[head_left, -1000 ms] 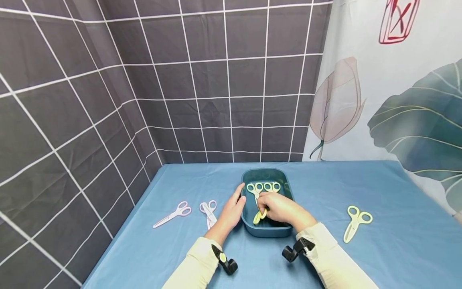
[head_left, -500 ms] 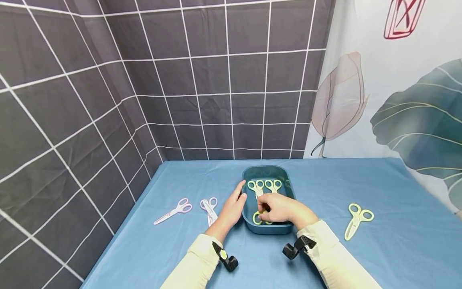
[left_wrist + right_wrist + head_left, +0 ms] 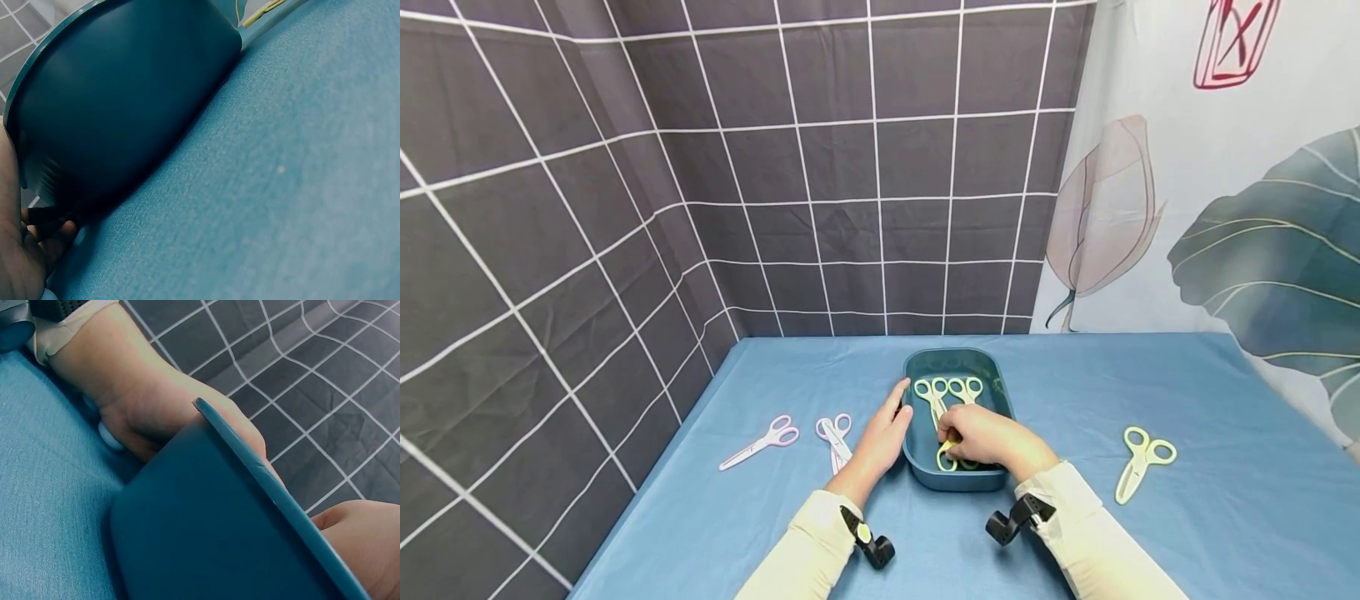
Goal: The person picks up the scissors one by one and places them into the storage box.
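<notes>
In the head view a dark teal bin (image 3: 925, 477) stands at the middle of the table. My left hand (image 3: 880, 433) rests along the bin's left wall, fingers extended, thumb at the rim. My right hand (image 3: 981, 433) reaches inside with fingers curled, pinching yellow-green scissors (image 3: 947, 457) low in the bin; their blades are hidden beneath the hand. Farther back in the bin lie two scissors with pale green handles, the left scissors (image 3: 932, 392) and the right scissors (image 3: 965, 389). In the right wrist view, the bin wall (image 3: 206, 512) hides my right fingers.
Purple-handled scissors (image 3: 762, 443) lie at the left, and another purple-handled pair (image 3: 833, 439) lies beside my left wrist. At the right are pale yellow-green scissors (image 3: 1142, 463). A blue cloth (image 3: 940, 550) covers the table; a dark gridded curtain (image 3: 835, 167) hangs behind.
My right hand has stayed in the bin, shifting slightly while the scissors under it have turned and moved a little right. My left hand keeps its place at the wall.
</notes>
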`<state>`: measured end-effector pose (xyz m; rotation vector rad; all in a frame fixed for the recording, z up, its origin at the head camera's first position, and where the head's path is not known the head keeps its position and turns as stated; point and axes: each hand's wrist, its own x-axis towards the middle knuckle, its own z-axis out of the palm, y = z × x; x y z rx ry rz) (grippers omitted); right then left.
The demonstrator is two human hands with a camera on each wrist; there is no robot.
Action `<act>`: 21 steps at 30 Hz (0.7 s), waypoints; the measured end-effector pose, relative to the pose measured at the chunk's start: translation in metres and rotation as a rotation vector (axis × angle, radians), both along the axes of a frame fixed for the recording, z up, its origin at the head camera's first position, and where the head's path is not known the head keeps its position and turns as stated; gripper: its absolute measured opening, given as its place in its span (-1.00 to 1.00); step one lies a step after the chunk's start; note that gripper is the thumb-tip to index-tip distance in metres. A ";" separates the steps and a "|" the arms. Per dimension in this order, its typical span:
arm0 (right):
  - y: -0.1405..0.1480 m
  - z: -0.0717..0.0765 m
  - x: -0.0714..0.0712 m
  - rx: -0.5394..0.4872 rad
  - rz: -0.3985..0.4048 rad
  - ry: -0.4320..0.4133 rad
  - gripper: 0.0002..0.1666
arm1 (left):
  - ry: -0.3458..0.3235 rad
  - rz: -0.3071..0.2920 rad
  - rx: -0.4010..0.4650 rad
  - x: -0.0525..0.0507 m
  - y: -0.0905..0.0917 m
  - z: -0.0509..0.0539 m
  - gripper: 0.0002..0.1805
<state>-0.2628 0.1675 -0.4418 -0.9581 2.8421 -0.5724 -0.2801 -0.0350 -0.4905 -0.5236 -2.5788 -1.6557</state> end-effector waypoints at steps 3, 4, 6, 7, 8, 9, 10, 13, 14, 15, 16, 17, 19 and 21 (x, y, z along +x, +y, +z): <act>0.000 0.001 0.000 0.005 -0.008 -0.001 -0.86 | 0.002 -0.001 0.005 -0.001 0.000 0.001 -0.45; 0.000 0.002 0.000 0.005 -0.007 0.002 -0.86 | 0.001 0.000 0.005 -0.001 0.001 0.001 -0.45; 0.000 0.002 0.000 0.004 -0.006 0.007 -0.87 | 0.000 0.000 0.006 -0.001 0.001 0.002 -0.45; 0.000 0.003 0.000 0.004 -0.007 0.007 -0.87 | 0.000 0.000 0.004 -0.001 0.001 0.002 -0.45; 0.000 0.003 0.000 0.002 -0.007 0.007 -0.87 | 0.000 0.000 0.002 -0.001 0.001 0.002 -0.45; 0.000 0.004 0.000 0.000 -0.009 0.003 -0.87 | -0.001 0.001 -0.002 -0.001 0.001 0.001 -0.45; 0.001 0.004 0.000 -0.005 -0.007 0.000 -0.87 | -0.004 0.002 -0.006 -0.001 0.001 0.001 -0.45; 0.002 0.008 0.000 -0.032 -0.008 -0.015 -0.88 | -0.011 0.004 -0.012 -0.001 0.000 -0.001 -0.45; 0.004 0.010 0.000 -0.045 -0.005 -0.016 -0.88 | -0.008 0.003 -0.010 -0.002 0.000 -0.002 -0.45; 0.006 0.013 0.001 -0.060 -0.003 -0.017 -0.89 | -0.011 0.003 -0.008 -0.001 0.000 -0.002 -0.45; 0.009 0.015 0.001 -0.075 -0.007 -0.016 -0.89 | -0.014 0.004 -0.007 -0.001 0.000 -0.003 -0.44; 0.013 0.019 0.002 -0.091 -0.013 -0.016 -0.88 | -0.014 0.005 -0.005 -0.001 0.000 -0.003 -0.44; 0.024 0.026 0.004 -0.131 -0.023 -0.001 -0.86 | -0.006 0.005 0.002 0.001 0.000 -0.004 -0.45; 0.038 0.034 0.008 -0.174 -0.043 0.021 -0.85 | -0.014 0.008 0.001 0.003 0.000 -0.004 -0.44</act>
